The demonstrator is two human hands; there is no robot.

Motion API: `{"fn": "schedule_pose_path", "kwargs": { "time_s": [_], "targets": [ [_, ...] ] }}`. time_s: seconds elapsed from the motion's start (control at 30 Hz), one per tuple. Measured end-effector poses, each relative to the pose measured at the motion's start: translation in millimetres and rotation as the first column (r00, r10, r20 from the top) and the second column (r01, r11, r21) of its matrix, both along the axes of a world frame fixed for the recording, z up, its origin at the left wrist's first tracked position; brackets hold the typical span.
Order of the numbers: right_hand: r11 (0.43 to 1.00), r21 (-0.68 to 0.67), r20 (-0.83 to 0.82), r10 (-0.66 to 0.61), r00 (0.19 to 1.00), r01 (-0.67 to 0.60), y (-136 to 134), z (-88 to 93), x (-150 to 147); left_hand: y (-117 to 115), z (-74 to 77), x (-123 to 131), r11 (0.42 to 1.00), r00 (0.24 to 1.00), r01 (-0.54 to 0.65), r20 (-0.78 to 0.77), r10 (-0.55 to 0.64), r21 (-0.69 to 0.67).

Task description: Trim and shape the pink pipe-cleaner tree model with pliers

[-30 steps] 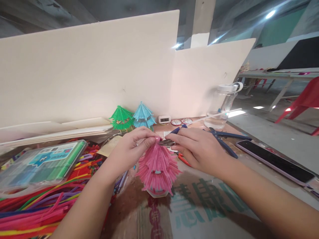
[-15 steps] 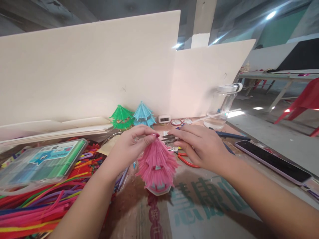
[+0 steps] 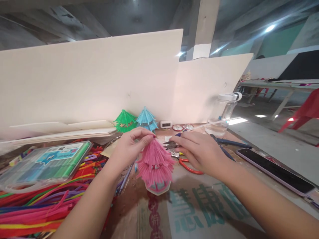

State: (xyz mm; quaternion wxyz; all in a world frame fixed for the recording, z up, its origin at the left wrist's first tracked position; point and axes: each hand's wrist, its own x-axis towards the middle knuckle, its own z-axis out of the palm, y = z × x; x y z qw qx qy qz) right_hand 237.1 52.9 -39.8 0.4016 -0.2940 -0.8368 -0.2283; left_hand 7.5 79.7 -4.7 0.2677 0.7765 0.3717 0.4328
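Note:
My left hand [image 3: 132, 146] pinches the tip of a pink two-tiered pagoda model [image 3: 156, 162], made of fuzzy stems on a pale flat base. To its right, my right hand [image 3: 199, 149] is closed around dark-jawed pliers [image 3: 170, 145], whose jaws point left toward the pagoda's top, apart from it. Fingers cover most of their handles. Under that hand lies an orange-handled tool [image 3: 190, 168], its far end partly hidden. Farther back stand a green tiered model [image 3: 125, 121] and a light blue one [image 3: 146, 119].
On the left, a clear marker case [image 3: 47, 166] rests on many coloured fuzzy stems [image 3: 37, 212]. A small white clock [image 3: 165, 124] and a water bottle [image 3: 220, 116] stand at the back. A phone [image 3: 274, 171] lies right. White boards [image 3: 94, 79] rise behind.
The view has tipped upward a little, so the background sits lower. The pink pagoda has turned and shifted slightly left in view. Both hands keep their grips.

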Motion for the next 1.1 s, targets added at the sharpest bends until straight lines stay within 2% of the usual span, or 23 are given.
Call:
{"fn": "schedule_pose_path", "kwargs": {
  "time_s": [0.13,0.4,0.97,1.1],
  "targets": [
    [0.999,0.002,0.043,0.036,0.998,-0.036,-2.9,-1.1,-5.1,-2.3,0.6,3.3,1.000,1.000,0.009,-0.017,-0.009,-0.006],
    [1.000,-0.012,0.133,0.000,0.991,0.001,-7.0,2.9,-6.2,-2.4,-0.1,5.6,1.000,1.000,0.015,-0.012,-0.015,-0.022],
    [0.999,0.014,0.185,-0.043,0.982,0.041,-3.9,-2.2,-5.1,-3.6,1.0,6.8,0.999,0.999,0.014,-0.044,-0.016,-0.040],
    [1.000,0.009,0.122,-0.023,0.992,0.022,-3.8,-2.3,-4.1,-3.6,1.8,6.5,1.000,0.998,0.009,-0.056,-0.010,-0.026]
  ]
}}
